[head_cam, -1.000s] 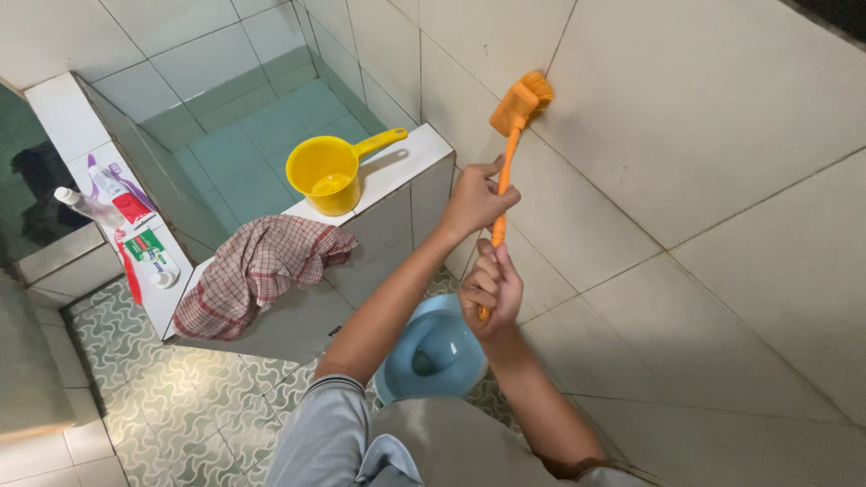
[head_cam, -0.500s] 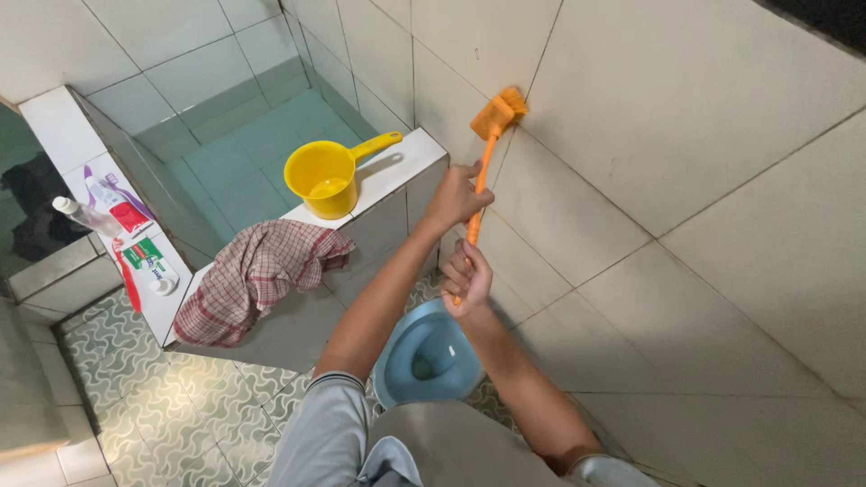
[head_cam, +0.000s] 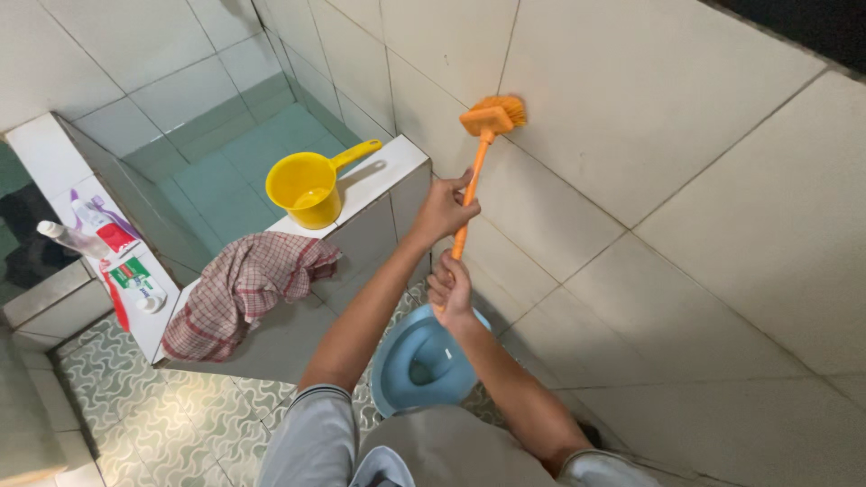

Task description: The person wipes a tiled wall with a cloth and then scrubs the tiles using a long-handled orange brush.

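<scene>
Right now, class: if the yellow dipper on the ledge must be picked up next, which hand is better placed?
Probably the left hand: it grips the orange brush higher and nearer the yellow dipper; the right hand holds the handle's bottom.

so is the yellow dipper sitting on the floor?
No, the yellow dipper stands on the white tiled ledge of the water basin, beside the checked cloth, well above the patterned floor.

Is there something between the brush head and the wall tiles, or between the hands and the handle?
Nothing visible stands in the way. The brush bristles lie against the wall, and both the left hand and the right hand already close on its handle. The dipper and cloth sit aside on the ledge.
</scene>
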